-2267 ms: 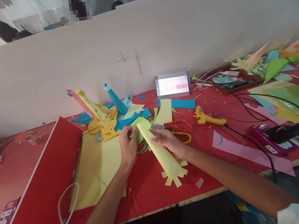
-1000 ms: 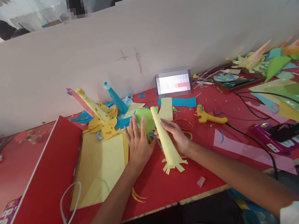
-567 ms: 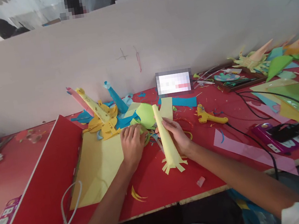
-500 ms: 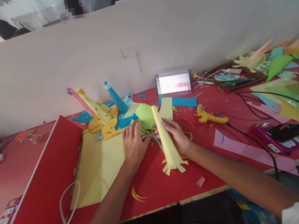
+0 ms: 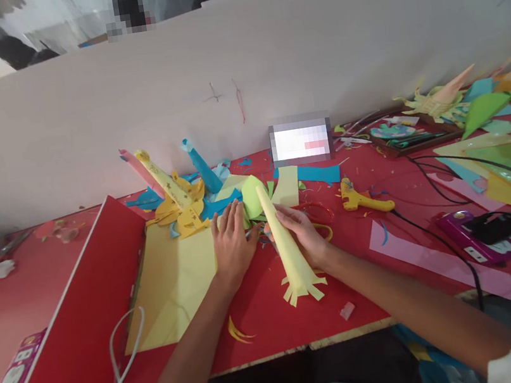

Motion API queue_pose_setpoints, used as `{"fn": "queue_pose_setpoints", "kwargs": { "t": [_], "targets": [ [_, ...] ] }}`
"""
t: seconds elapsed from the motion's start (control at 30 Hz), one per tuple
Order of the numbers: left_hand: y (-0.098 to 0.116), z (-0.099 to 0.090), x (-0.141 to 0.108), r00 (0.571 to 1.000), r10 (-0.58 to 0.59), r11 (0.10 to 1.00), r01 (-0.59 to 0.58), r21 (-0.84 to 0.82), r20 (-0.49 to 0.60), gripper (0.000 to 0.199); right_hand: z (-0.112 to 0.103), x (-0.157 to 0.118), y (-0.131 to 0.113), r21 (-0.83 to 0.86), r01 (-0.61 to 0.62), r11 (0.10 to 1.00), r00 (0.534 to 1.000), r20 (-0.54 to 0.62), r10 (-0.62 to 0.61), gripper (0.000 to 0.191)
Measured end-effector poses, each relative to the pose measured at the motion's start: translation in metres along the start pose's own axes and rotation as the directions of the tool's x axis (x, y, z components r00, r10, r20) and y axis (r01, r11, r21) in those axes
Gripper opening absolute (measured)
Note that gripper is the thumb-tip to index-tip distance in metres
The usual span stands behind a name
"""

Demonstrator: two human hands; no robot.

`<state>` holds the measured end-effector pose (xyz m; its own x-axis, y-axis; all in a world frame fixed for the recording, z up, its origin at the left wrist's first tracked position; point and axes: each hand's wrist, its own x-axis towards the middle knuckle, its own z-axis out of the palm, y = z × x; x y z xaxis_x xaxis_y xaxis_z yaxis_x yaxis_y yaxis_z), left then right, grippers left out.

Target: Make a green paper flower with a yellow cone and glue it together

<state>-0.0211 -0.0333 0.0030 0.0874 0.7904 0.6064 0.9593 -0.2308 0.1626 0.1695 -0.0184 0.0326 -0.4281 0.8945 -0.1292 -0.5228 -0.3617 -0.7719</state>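
My right hand (image 5: 303, 230) is closed around a pale yellow paper cone (image 5: 286, 248). The cone tilts with its narrow tip up and its base, snipped into splayed tabs, towards me. My left hand (image 5: 233, 241) lies palm down with fingers stretched, over paper scraps beside a large pale yellow sheet (image 5: 173, 280). Just beyond its fingertips is a light green paper piece (image 5: 251, 197), partly behind the cone. What lies beneath the left palm is hidden. Blue paper (image 5: 221, 204) sits behind the left fingers.
Paper cones stand at the back left, including a blue cone (image 5: 201, 166) and a star-patterned yellow cone (image 5: 162, 176). On the right lie a yellow glue gun (image 5: 364, 197), a pink paper strip (image 5: 439, 263) and a purple power strip (image 5: 478, 238). A red board (image 5: 81, 307) rises at left.
The left fingers have straightened and spread slightly over the scraps. The green paper piece has shifted and shows narrower. The cone stays in my right hand, and the whole view has moved slightly.
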Motion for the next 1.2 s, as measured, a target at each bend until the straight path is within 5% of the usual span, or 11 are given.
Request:
{"fn": "queue_pose_setpoints", "kwargs": {
  "t": [0.1,0.27,0.37,0.63,0.83,1.03,1.2],
  "targets": [
    [0.001,-0.001,0.002,0.999,-0.018,0.999,0.019,0.029,-0.036,0.054,0.0,-0.002,0.0,-0.015,-0.007,1.0,1.0,0.021,0.007,0.06],
    [-0.008,-0.01,0.005,0.996,0.068,0.992,-0.061,0.112,-0.058,0.014,-0.006,0.0,-0.001,-0.046,0.008,0.999,0.999,0.047,-0.005,0.061],
    [-0.012,-0.012,0.005,0.993,0.099,0.991,-0.093,0.1,-0.063,0.02,-0.009,0.003,-0.004,-0.05,0.022,0.999,0.999,0.05,-0.02,0.058],
    [-0.009,-0.014,0.006,0.958,-0.259,0.928,0.21,-0.309,-0.126,0.027,-0.008,0.004,-0.015,-0.153,0.086,0.985,0.996,0.046,-0.079,0.055],
    [-0.005,-0.019,0.011,0.928,-0.351,0.837,0.25,-0.487,-0.127,0.037,-0.008,0.001,-0.017,-0.294,0.049,0.954,0.978,0.206,0.013,0.04],
    [-0.007,-0.016,0.01,0.917,-0.397,0.768,0.317,-0.556,-0.025,0.039,-0.012,0.005,-0.013,-0.397,0.038,0.917,0.989,0.146,0.022,0.042],
    [-0.017,-0.001,0.005,0.854,-0.509,0.583,0.435,-0.686,0.108,0.043,-0.015,0.006,-0.015,-0.4,0.049,0.915,0.985,0.17,0.022,0.04]
  ]
}}
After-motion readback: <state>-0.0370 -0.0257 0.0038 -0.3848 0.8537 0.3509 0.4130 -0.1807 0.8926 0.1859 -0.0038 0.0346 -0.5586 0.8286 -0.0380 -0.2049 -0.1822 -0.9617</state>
